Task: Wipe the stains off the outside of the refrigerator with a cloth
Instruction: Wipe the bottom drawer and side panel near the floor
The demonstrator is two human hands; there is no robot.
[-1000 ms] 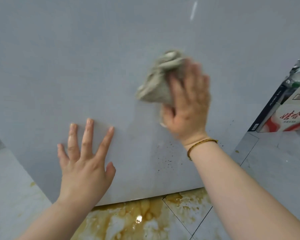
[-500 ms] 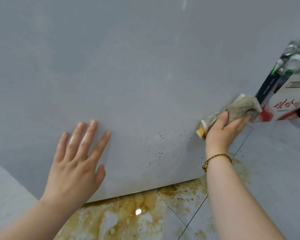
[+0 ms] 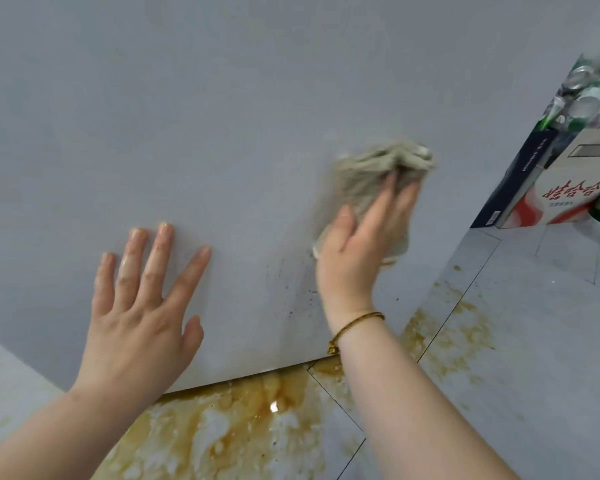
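Home kitchen: grey refrigerator (image 3: 222,98) front, stained floor tiles (image 3: 534,341), box of bottles (image 3: 568,188).

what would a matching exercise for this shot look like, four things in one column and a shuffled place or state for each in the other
Things
1. left hand
2. cloth
3. brown spill
4. white carton

Places or states
a. on the floor tiles below the refrigerator's bottom edge
b. pressed to the refrigerator under the right hand
c. flat on the refrigerator, fingers spread
d. on the floor at the far right

Pairs: 1-c, 2-b, 3-a, 4-d
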